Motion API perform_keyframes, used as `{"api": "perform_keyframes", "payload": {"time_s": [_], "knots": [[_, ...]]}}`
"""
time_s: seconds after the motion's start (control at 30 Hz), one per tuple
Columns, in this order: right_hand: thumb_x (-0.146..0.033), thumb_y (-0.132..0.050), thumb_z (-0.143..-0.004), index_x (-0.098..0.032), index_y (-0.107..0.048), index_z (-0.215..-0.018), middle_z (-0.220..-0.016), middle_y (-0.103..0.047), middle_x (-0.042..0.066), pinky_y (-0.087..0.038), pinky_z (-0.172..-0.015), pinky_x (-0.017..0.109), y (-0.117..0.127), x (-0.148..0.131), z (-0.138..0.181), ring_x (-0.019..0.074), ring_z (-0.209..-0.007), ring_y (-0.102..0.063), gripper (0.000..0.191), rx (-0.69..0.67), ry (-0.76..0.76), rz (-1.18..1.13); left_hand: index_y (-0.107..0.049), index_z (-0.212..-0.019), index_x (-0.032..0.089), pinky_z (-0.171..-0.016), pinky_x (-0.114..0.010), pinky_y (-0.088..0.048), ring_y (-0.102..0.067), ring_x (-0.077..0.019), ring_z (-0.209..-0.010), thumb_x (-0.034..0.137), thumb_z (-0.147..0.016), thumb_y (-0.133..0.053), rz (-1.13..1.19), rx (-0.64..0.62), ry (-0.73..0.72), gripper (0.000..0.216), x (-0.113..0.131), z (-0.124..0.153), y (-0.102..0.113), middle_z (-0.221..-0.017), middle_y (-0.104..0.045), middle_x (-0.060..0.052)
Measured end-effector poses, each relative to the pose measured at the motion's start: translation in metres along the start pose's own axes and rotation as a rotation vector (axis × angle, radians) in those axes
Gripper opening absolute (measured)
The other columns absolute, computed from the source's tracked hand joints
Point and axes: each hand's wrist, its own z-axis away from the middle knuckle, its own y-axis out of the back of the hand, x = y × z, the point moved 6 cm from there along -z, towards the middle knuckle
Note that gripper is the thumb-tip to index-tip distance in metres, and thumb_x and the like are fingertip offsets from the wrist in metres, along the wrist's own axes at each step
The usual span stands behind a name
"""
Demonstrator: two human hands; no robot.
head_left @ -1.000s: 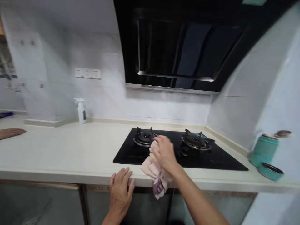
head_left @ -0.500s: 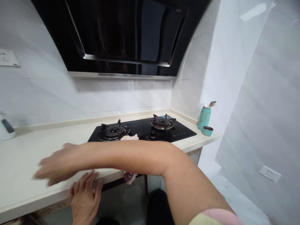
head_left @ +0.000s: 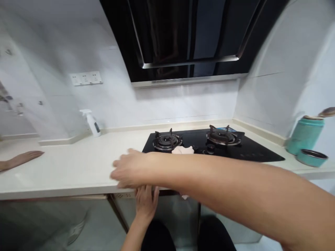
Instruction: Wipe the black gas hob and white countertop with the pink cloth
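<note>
My right arm stretches leftward across the cream counter (head_left: 78,167), and my right hand (head_left: 128,170) hovers low over it with fingers extended, blurred, holding nothing. My left hand (head_left: 146,202) rests flat on the counter's front edge, fingers spread, partly hidden under my right hand. A pinkish cloth (head_left: 182,150) lies on the black gas hob (head_left: 251,153) beside the left burner (head_left: 167,140), and a corner hangs below the counter edge behind my forearm.
A white spray bottle (head_left: 91,122) stands at the back wall. A teal canister (head_left: 303,135) and its lid (head_left: 311,157) sit at the right end. Another person's hand (head_left: 21,159) lies on the counter at far left. A black range hood (head_left: 193,35) hangs overhead.
My right hand let go of the cloth on the hob and swung left across the counter. The left hand stayed on the counter edge. The camera view swung right, then back.
</note>
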Motion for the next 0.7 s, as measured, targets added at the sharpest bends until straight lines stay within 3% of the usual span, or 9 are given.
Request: {"api": "perform_keyframes", "payload": {"time_s": [0.03,0.13,0.23,0.37,0.47,0.57,0.63,0.7], "knots": [[-0.045,-0.061,-0.098,-0.025,-0.075,-0.1,-0.112,-0.07,0.007,-0.046,-0.094,0.047,-0.007,0.011,0.017,0.0257,-0.104,-0.064,0.024,-0.01,-0.032,-0.008,-0.07,-0.111,0.02,-0.105,-0.052,-0.042,-0.065,-0.0338,-0.115,0.033,-0.1,-0.047,-0.022,0.025,-0.025,0.028,0.005,-0.001,0.005,-0.113,-0.075,-0.014],[-0.05,-0.055,-0.1,-0.024,-0.073,-0.112,-0.127,-0.066,0.01,-0.039,-0.105,0.049,-0.042,0.064,0.09,0.0279,-0.121,-0.056,0.033,0.046,-0.473,-0.124,-0.064,-0.124,0.02,-0.115,-0.052,-0.033,-0.061,-0.0301,-0.126,0.027,-0.103,-0.048,-0.039,0.093,-0.118,0.028,0.019,-0.005,0.016,-0.129,-0.07,-0.013],[-0.04,-0.048,-0.103,-0.019,-0.069,-0.126,-0.138,-0.061,0.016,-0.038,-0.108,0.055,-0.09,0.083,0.15,0.0328,-0.131,-0.051,0.038,0.063,-0.685,-0.133,-0.062,-0.126,0.021,-0.115,-0.05,-0.032,-0.06,-0.0286,-0.129,0.023,-0.102,-0.05,-0.037,0.115,-0.15,0.026,0.022,-0.005,0.019,-0.132,-0.069,-0.012],[-0.04,-0.051,-0.1,-0.023,-0.063,-0.139,-0.155,-0.051,0.011,-0.026,-0.12,0.056,-0.13,0.076,0.179,0.0333,-0.147,-0.037,0.044,0.104,-0.753,-0.184,-0.061,-0.126,0.021,-0.114,-0.051,-0.032,-0.06,-0.0286,-0.128,0.021,-0.101,-0.051,-0.035,0.124,-0.154,0.027,0.019,-0.003,0.019,-0.133,-0.069,-0.012],[-0.038,-0.05,-0.099,-0.031,-0.064,-0.139,-0.161,-0.046,0.004,-0.02,-0.124,0.056,-0.14,0.078,0.192,0.0294,-0.153,-0.032,0.043,0.148,-0.771,-0.251,-0.062,-0.126,0.022,-0.114,-0.05,-0.034,-0.06,-0.0283,-0.129,0.019,-0.099,-0.053,-0.03,0.118,-0.15,0.029,0.019,0.001,0.02,-0.134,-0.069,-0.011],[-0.037,-0.049,-0.098,-0.037,-0.067,-0.135,-0.163,-0.043,0.004,-0.02,-0.122,0.062,-0.146,0.09,0.207,0.0309,-0.153,-0.033,0.041,0.182,-0.838,-0.222,-0.063,-0.127,0.024,-0.114,-0.051,-0.037,-0.06,-0.0285,-0.13,0.019,-0.097,-0.056,0.013,0.073,-0.124,0.031,0.019,0.0,0.023,-0.135,-0.069,-0.01],[-0.038,-0.047,-0.099,-0.038,-0.068,-0.134,-0.161,-0.046,0.004,-0.023,-0.121,0.064,-0.15,0.096,0.211,0.0314,-0.151,-0.037,0.041,0.199,-0.852,-0.193,-0.065,-0.125,0.027,-0.112,-0.051,-0.042,-0.063,-0.0281,-0.127,0.021,-0.096,-0.057,0.112,0.036,-0.096,0.03,0.019,-0.008,0.033,-0.132,-0.07,-0.009],[-0.039,-0.046,-0.099,-0.039,-0.068,-0.133,-0.159,-0.049,0.004,-0.025,-0.121,0.064,-0.153,0.097,0.211,0.0312,-0.149,-0.04,0.04,0.226,-0.847,-0.175,-0.068,-0.12,0.028,-0.106,-0.048,-0.05,-0.067,-0.0261,-0.12,0.024,-0.098,-0.056,0.289,0.021,-0.027,0.025,0.016,-0.02,0.056,-0.127,-0.073,-0.007]]}}
